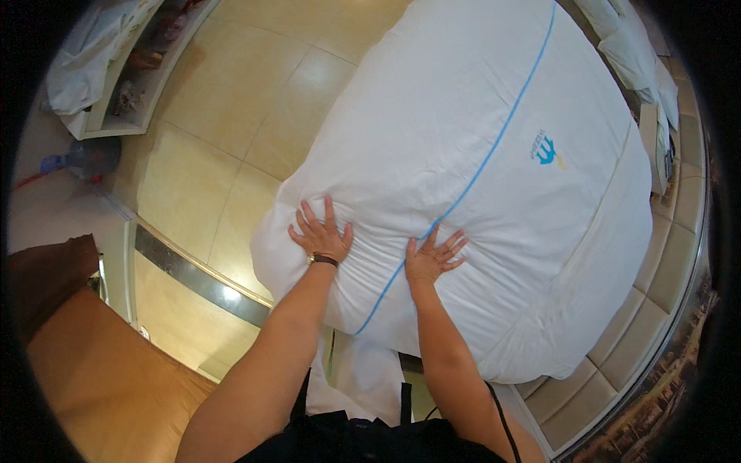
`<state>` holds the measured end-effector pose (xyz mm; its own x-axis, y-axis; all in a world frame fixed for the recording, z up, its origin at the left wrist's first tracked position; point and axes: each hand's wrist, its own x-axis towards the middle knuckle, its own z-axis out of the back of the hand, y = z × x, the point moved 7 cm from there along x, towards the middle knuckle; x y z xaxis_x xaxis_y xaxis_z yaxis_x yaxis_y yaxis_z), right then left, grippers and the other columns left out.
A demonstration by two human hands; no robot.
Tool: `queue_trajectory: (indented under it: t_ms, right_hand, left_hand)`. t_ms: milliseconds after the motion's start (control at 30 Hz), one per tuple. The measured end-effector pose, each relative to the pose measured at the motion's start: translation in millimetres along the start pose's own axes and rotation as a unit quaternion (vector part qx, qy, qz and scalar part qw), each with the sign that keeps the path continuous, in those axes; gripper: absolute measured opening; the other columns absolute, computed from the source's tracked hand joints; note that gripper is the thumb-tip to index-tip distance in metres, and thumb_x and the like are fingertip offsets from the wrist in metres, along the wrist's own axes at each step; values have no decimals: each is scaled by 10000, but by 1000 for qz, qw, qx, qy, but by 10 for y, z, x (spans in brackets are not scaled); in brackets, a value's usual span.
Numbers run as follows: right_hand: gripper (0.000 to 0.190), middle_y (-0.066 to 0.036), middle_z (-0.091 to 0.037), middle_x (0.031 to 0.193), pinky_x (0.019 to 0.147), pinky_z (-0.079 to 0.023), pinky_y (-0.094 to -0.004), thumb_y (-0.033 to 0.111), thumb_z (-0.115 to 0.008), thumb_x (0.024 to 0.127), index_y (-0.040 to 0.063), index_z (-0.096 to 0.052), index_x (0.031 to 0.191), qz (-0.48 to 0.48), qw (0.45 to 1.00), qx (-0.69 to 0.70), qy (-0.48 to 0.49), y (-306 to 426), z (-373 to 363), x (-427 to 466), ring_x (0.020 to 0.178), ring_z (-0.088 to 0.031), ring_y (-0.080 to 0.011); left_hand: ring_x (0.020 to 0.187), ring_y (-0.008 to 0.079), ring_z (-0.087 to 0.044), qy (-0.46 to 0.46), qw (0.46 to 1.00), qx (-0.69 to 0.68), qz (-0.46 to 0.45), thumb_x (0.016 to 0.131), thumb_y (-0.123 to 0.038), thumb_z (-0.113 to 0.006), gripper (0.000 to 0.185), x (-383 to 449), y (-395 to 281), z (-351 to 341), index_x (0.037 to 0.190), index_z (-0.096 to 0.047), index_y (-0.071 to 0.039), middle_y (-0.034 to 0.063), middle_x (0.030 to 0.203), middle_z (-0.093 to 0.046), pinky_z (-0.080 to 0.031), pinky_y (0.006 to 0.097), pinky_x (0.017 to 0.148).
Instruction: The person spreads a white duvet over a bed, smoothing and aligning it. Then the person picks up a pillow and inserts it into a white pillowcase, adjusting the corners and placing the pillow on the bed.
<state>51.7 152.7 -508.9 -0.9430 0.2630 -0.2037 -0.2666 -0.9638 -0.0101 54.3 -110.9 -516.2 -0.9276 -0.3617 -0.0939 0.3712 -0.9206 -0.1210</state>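
A thick white duvet [417, 133] covers the bed before me, its surface rounded. A blue stripe [492, 153] runs along it, and a blue and yellow printed logo [545, 151] with writing sits to the right. My left hand [323, 234] presses flat on the duvet near its left edge, fingers spread; a dark-strapped wristwatch [322, 260] is on that wrist. Palm down, my right hand [429, 257] rests over the blue stripe with its fingers apart. Creases gather in the fabric between and around both hands.
A tan padded headboard [654, 289] curves along the right, beside a small bedside cabinet [653, 147]. Beige floor tiles [231, 110] lie left of the bed. A shelf unit [145, 75], a large plastic water bottle [95, 157] and a brown curtain [110, 370] stand at the left.
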Motion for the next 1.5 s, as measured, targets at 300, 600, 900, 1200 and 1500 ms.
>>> queue_trajectory:
  t_ms: [300, 600, 900, 1200, 1500]
  right_hand:
    - [680, -206, 72, 1531, 1014, -62, -706, 448, -445, 897, 233, -179, 1485, -161, 980, -58, 101, 225, 200, 89, 1401, 89, -410]
    - [770, -268, 175, 1490, 990, -109, -734, 620, -335, 894, 332, 85, 1471, -332, 916, 70, 212, 1788, 148, 402, 1370, 124, -484]
    - [775, -220, 167, 1510, 1001, -58, -724, 626, -462, 847, 430, -31, 1461, -307, 909, 171, 224, 1721, 477, 441, 1375, 129, -469]
    - [551, -196, -121, 1521, 1061, -173, -562, 341, -446, 942, 270, -257, 1454, -478, 836, 250, -104, 807, 600, 326, 1408, -101, -360]
    - [601, -205, -88, 1527, 1063, -196, -571, 421, -424, 938, 266, -196, 1472, -671, 704, 230, 19, 762, 998, 3558, 1391, -157, -379]
  left_hand:
    - [1332, 453, -196, 226, 971, -57, -62, 816, -680, -445, 819, 270, 158, 48, 1479, -99, -348, 259, 1500, -83, -197, 694, 968]
    - [1110, 320, -579, 613, 743, 147, -224, 855, -223, -542, 338, 730, 1815, -436, 1128, -647, -56, 159, 1224, -588, -465, 518, 890]
    - [1016, 410, -572, 507, 848, -1, -153, 865, -216, -502, 331, 1923, 1696, 248, 1107, -558, 2, 268, 1074, -602, -463, 464, 867]
    - [1035, 388, -567, 469, 783, 35, -406, 878, -177, -489, 357, 3152, -621, 502, 1200, -529, -28, 228, 1112, -602, -449, 458, 897]
    - [1042, 401, -550, 486, 746, 137, -435, 881, -153, -479, 341, 4794, -2745, 485, 1195, -525, -26, 236, 1164, -559, -453, 474, 891]
